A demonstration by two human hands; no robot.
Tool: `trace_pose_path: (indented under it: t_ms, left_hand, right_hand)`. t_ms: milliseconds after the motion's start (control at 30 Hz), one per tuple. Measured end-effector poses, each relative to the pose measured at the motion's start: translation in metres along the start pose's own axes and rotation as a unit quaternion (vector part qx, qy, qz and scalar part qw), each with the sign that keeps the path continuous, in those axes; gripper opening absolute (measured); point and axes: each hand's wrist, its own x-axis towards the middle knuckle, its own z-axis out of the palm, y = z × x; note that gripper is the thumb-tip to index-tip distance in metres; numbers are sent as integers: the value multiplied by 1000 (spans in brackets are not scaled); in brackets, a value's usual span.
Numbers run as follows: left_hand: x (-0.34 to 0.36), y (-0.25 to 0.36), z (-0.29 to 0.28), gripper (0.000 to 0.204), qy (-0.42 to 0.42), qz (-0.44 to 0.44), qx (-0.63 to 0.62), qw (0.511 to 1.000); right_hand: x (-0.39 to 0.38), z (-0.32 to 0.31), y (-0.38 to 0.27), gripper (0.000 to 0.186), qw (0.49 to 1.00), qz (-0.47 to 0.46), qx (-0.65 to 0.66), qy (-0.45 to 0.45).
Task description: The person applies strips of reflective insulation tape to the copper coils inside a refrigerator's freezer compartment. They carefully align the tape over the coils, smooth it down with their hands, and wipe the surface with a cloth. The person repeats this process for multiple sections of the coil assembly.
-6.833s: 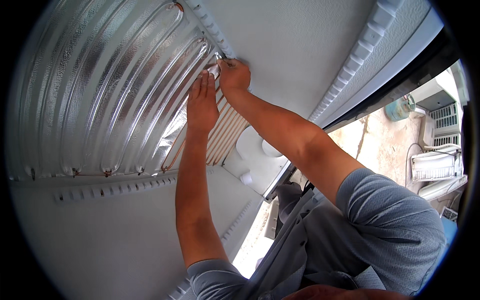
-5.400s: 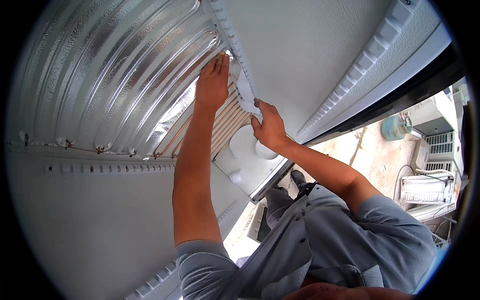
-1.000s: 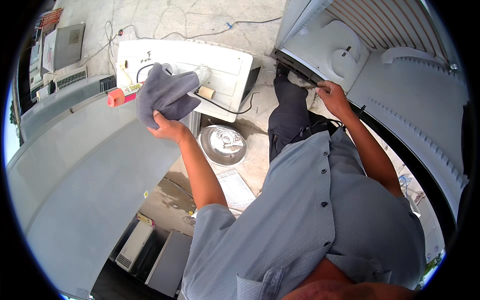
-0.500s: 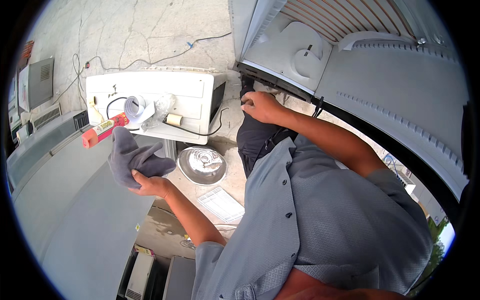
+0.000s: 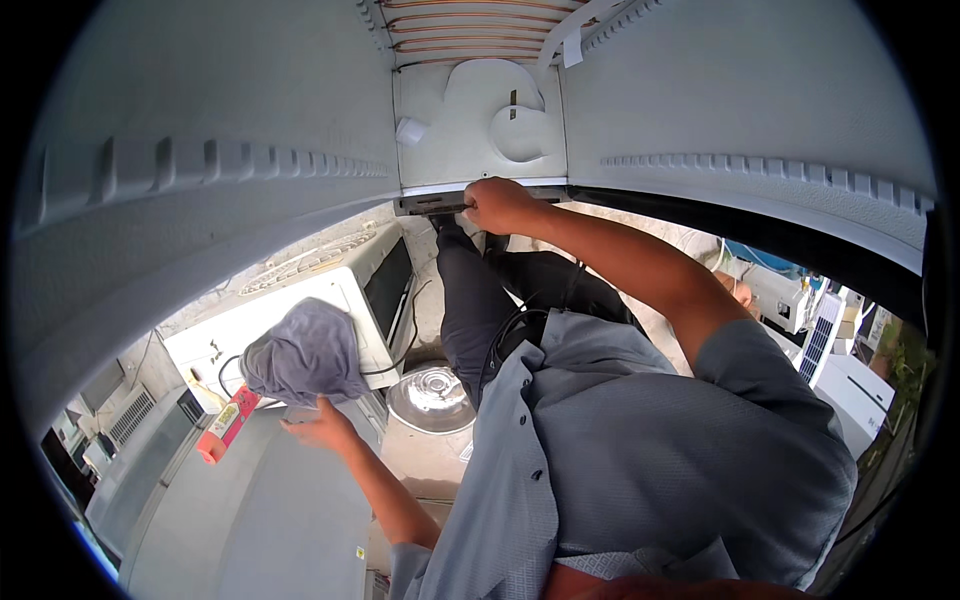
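Observation:
A grey cloth (image 5: 305,355) lies bunched over the near side of a white appliance casing (image 5: 345,295). Just below the cloth is my left hand (image 5: 325,430), its fingers spread and its index fingertip close to the cloth's lower edge; whether they touch I cannot tell. My right hand (image 5: 500,207) is curled closed at the dark bottom edge of a refrigerator cabinet (image 5: 450,170); what its fingers hold, if anything, is hidden. Copper tubes (image 5: 470,28) run across the top inside the cabinet. A white curled strip (image 5: 520,130) sits on its inner panel.
A red-and-pink tube (image 5: 228,425) pokes out beside the cloth. A round metal bowl (image 5: 432,398) stands on the floor left of my legs. A black cable (image 5: 412,335) hangs off the casing. A grey panel (image 5: 260,500) spreads at lower left; white units (image 5: 850,390) stand at right.
My left hand has let go of the cloth, which now covers the items on the casing. The view has swung into the cabinet, and my right hand has come to its bottom edge.

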Motion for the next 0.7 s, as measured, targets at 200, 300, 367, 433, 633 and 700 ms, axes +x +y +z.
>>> trace_pose_path:
  t_ms: [200,300,367,433,633,700]
  left_hand:
    - [-93,49,4,37,-275,239,-154,919]
    - [-133,53,33,27,-397,242,-146,873]
    - [-148,47,53,27,-446,215,-138,858]
    - [-146,47,71,24,-462,217,-109,853]
    - [-114,47,97,18,-430,105,-58,895]
    - [-113,48,99,17,-421,94,-50,901]
  right_hand:
    - [98,35,192,22,934,261,147,193]
    - [134,57,261,21,877,367,191,247]
    - [157,63,288,20,867,367,196,274]
    - [183,67,309,19,858,369,202,296]
    - [245,79,337,38,823,392,194,362]
    - [257,67,319,39,809,420,211,353]
